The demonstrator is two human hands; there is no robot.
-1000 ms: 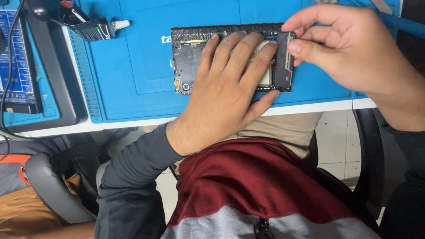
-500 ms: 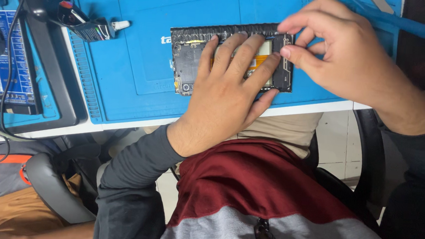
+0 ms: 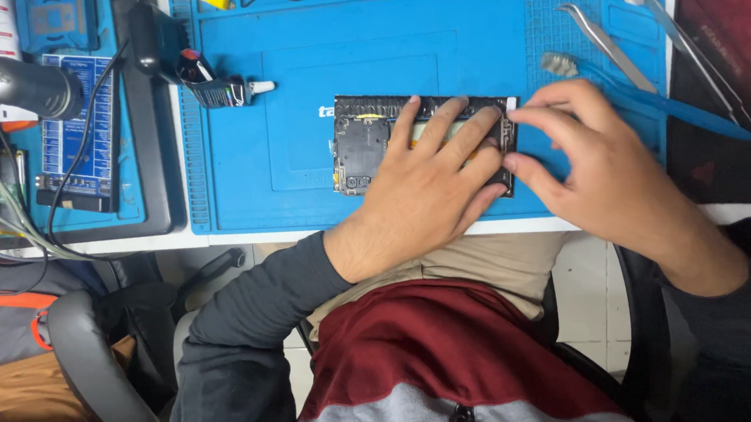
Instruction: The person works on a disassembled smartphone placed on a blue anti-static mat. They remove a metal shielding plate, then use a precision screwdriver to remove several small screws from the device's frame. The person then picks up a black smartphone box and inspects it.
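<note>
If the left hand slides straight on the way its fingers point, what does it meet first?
The left hand lies flat on the opened phone, fingers pointing up and right. Going on, it would probably meet the right hand's fingertips at the phone's right end first.

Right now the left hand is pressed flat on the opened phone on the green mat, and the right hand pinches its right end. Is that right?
Not quite: the mat is blue, not green, as the head view shows. The rest holds: the left hand lies flat on the opened phone, and the right hand pinches its right end.
</note>
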